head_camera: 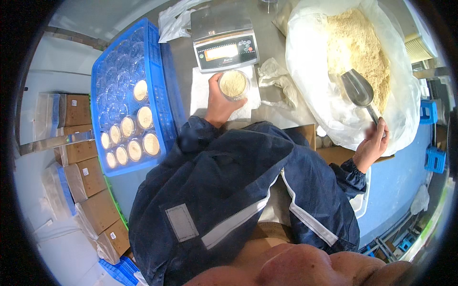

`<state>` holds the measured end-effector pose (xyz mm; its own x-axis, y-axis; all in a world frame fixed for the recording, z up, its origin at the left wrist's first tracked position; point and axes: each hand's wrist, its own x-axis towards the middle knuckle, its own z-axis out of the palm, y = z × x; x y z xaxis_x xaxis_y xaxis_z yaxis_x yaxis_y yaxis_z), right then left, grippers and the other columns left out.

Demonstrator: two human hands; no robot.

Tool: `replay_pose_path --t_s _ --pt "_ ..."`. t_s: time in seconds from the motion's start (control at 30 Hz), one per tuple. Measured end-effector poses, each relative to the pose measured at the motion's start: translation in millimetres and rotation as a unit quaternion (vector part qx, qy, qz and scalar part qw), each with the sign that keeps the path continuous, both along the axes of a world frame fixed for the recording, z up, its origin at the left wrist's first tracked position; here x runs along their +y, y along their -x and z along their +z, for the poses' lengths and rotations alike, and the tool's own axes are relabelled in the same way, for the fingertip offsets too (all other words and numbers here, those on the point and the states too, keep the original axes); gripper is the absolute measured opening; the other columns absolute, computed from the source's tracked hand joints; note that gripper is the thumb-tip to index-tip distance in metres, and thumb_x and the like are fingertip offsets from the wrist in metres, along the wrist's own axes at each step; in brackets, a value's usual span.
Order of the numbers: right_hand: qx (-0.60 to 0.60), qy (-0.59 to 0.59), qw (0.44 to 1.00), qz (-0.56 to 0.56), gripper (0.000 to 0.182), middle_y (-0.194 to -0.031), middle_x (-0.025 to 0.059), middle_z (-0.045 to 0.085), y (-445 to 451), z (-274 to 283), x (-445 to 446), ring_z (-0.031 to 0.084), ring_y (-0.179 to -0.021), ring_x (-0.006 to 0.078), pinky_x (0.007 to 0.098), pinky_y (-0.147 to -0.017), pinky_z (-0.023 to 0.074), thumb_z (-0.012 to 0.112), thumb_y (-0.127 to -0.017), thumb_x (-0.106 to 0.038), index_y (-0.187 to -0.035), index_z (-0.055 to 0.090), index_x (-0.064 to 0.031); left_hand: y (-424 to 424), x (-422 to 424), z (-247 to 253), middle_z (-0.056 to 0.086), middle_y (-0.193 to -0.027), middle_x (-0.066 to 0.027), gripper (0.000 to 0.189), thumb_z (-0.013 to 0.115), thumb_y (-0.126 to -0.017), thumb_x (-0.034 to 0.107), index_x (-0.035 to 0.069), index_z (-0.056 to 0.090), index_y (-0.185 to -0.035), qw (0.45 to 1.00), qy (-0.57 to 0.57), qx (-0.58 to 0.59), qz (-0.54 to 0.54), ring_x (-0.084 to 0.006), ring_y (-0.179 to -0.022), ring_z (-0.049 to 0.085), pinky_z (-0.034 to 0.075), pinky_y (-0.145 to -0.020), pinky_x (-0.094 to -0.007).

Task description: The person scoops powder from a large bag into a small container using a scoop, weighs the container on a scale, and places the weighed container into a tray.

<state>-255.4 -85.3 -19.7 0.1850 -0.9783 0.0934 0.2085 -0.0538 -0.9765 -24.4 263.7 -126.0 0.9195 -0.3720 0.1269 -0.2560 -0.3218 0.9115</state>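
My left hand grips a clear round jar of pale yellow powder, just in front of a digital scale with a lit display. Below the jar lies a white sheet on the metal table. My right hand holds the handle of a metal scoop. The scoop's bowl is over a large white plastic bag filled with the same kind of powder; whether it touches the powder I cannot tell.
To the left, a blue plastic crate holds clear jars, several filled with powder. A crumpled bag lies between scale and powder bag. White plastic sits beside the scale. Cardboard boxes line the far left; blue stools stand at right.
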Motion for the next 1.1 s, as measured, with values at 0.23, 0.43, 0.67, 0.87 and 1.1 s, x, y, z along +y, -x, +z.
replay_pose_path --t_s 0.23,0.43,0.67,0.87,1.1 --pt "-0.005 0.004 1.0 0.008 0.019 -0.084 0.0069 0.062 2.8 -1.6 -3.2 0.047 -0.066 0.0069 0.022 -0.059 0.0389 0.069 -0.102 -0.019 -0.105 0.066 0.0 1.4 1.2 3.8 0.049 -0.131 -0.0156 0.1 0.095 -0.064 0.011 0.0 0.032 -0.141 1.0 -0.003 -0.017 0.001 -0.0254 -0.126 0.054 0.045 -0.109 -0.0378" --pt "-0.006 0.003 1.0 0.005 0.018 -0.083 0.0061 0.062 1.1 0.5 -1.6 0.047 -0.067 0.007 0.0226 -0.059 0.0391 0.068 -0.102 -0.018 -0.105 0.066 -0.0003 2.3 0.8 8.8 0.05 -0.131 -0.0167 0.099 0.095 -0.064 0.014 -0.001 0.032 -0.141 1.0 -0.016 -0.021 0.003 -0.0265 -0.125 0.054 0.046 -0.107 -0.0384" --pt "-0.001 0.001 1.0 0.013 0.019 -0.084 0.0044 0.064 3.1 0.4 -2.9 0.05 -0.067 0.0065 0.0212 -0.059 0.0402 0.069 -0.102 -0.018 -0.106 0.067 0.0001 -0.7 5.8 -5.7 0.05 -0.131 -0.0171 0.099 0.095 -0.065 0.013 -0.001 0.032 -0.141 1.0 0.005 0.007 -0.009 -0.0265 -0.125 0.054 0.046 -0.108 -0.0385" --pt "0.002 0.025 1.0 0.009 0.018 -0.093 0.0007 0.07 6.6 -4.3 -5.6 0.062 -0.078 0.0047 0.0177 -0.064 0.0463 0.069 -0.102 -0.018 -0.107 0.069 -0.0013 0.4 2.7 11.3 0.049 -0.131 -0.0168 0.101 0.095 -0.065 0.012 -0.001 0.03 -0.141 0.998 -0.043 -0.036 -0.002 -0.0258 -0.126 0.054 0.046 -0.109 -0.0387" --pt "0.003 0.014 1.0 0.001 0.018 -0.094 0.0016 0.07 6.2 -4.6 -5.0 0.062 -0.079 0.0053 0.0184 -0.066 0.0479 0.068 -0.102 -0.018 -0.108 0.068 -0.0007 2.2 3.1 12.2 0.047 -0.132 -0.0165 0.1 0.094 -0.065 0.012 -0.001 0.031 -0.141 1.0 -0.011 -0.001 0.001 -0.0259 -0.127 0.052 0.044 -0.11 -0.039"
